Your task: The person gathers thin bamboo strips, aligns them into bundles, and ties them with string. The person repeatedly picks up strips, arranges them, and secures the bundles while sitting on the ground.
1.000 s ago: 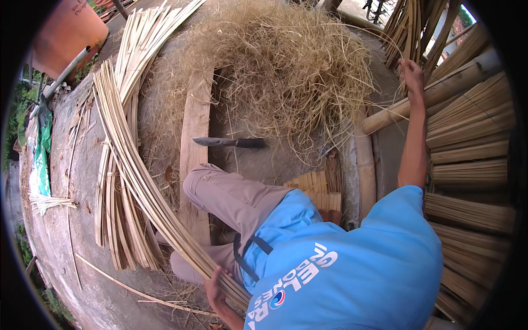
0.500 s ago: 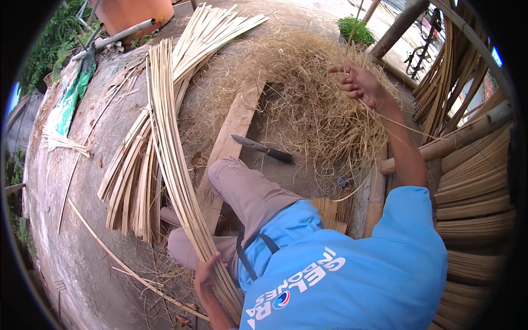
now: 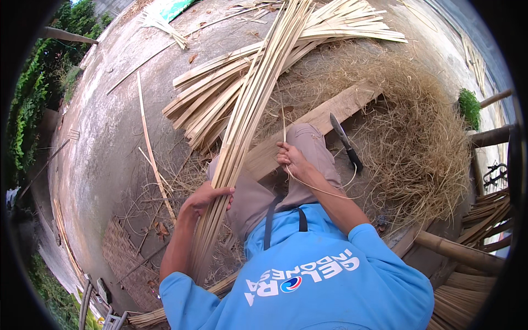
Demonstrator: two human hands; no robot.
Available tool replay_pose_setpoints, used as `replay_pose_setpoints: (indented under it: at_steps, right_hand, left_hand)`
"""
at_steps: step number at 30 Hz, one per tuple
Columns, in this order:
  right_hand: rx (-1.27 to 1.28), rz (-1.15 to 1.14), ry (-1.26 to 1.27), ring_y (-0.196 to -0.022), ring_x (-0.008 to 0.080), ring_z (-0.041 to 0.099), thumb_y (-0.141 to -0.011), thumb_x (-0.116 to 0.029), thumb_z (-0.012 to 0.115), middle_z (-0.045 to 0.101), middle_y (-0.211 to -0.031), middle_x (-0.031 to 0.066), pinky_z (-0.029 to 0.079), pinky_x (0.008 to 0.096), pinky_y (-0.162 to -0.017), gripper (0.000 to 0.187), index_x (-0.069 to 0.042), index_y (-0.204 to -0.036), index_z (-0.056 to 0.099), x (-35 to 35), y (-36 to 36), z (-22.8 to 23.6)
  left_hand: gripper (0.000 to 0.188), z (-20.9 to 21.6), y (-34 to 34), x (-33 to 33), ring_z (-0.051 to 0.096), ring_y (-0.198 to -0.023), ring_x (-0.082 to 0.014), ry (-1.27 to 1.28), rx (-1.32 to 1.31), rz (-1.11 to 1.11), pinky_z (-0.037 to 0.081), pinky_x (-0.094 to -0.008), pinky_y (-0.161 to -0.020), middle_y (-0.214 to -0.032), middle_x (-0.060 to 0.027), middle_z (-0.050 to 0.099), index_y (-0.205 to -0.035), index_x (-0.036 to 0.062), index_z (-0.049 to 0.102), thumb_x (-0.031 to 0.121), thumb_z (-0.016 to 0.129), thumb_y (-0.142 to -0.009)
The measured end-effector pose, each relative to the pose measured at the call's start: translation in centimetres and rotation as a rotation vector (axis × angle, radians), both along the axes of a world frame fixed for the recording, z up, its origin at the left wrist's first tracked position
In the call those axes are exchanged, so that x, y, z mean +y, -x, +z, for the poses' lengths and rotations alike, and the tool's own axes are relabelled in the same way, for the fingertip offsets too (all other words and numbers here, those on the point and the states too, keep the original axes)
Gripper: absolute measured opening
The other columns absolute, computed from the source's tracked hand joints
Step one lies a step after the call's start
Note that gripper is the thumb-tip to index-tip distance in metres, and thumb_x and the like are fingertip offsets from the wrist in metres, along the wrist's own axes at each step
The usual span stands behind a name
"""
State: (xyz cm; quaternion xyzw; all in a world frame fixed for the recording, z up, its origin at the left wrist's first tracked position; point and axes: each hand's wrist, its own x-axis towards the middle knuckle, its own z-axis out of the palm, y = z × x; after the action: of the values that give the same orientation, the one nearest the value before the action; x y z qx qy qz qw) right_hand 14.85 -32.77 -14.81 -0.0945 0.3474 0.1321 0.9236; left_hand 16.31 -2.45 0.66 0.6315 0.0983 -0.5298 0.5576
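My left hand (image 3: 204, 199) is closed around the lower part of a long bundle of pale bamboo strips (image 3: 256, 99), which slants up across my left leg. Over my thigh my right hand (image 3: 293, 158) pinches a thin bamboo strip (image 3: 319, 188). One end of that strip stands up above my fingers; the rest loops back past my forearm toward the knife. The knife (image 3: 345, 142), with its dark handle, lies to the right of my knee, close to a wooden plank (image 3: 327, 115). Beneath the upright bundle, a second fan of bamboo strips (image 3: 220, 99) rests on the ground.
A large heap of curly shavings (image 3: 421, 148) spreads on the right. Bamboo poles (image 3: 459, 250) and stacked strips (image 3: 467, 300) stand at the lower right. Loose strips (image 3: 151, 143) and a woven mat (image 3: 129, 264) lie on the left. White strips (image 3: 165, 27) lie beside green plastic (image 3: 175, 8) far off.
My right hand has come down from its raised spot over the shavings to my thigh, drawing the thin strip along. My view has turned; my left hand still holds the bundle.
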Motion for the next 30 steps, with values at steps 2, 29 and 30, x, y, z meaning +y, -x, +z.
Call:
replay_pose_setpoints:
  at_steps: [2, 29, 30]
  right_hand:
    - [0.047, 0.122, -0.028, -0.046, 0.0074, 0.025, -0.108, -0.014, 0.037, 0.028, -0.061, -0.0034, 0.026, 0.0224, -0.038, 0.017, -0.003, -0.116, 0.046, 3.6, 0.4, -0.2]
    - [-0.895, 1.221, 1.346, -0.083, 0.0363, 0.067, -0.104, -0.025, 0.049, 0.069, -0.087, 0.0206, 0.051, 0.0435, -0.075, 0.029, -0.001, -0.104, 0.065, 0.8, 7.7, 5.8]
    - [-0.893, 1.212, 1.387, -0.083, 0.0377, 0.067, -0.103, -0.025, 0.050, 0.069, -0.088, 0.0211, 0.050, 0.0441, -0.075, 0.029, -0.001, -0.104, 0.065, 0.9, 7.9, 5.9]
  left_hand:
    - [0.032, 1.1, -0.2, -0.1, 0.067, -0.063, -0.0183, -0.006, 0.000, 0.003, 0.057, -0.0318, -0.057, -0.077, -0.0090, 0.066, -0.103, 0.0030, 0.058, 0.018, 0.080, -0.085]
    - [0.041, -5.8, 2.0, -0.6, 0.067, -0.065, -0.0148, 0.106, 0.035, 0.029, 0.056, -0.0271, -0.055, -0.083, -0.0062, 0.065, -0.110, 0.0039, 0.057, 0.023, 0.081, -0.083]
    - [0.041, -6.0, 2.2, -0.7, 0.067, -0.065, -0.0149, 0.114, 0.027, 0.033, 0.056, -0.0271, -0.055, -0.083, -0.0063, 0.065, -0.110, 0.0035, 0.057, 0.023, 0.081, -0.083]
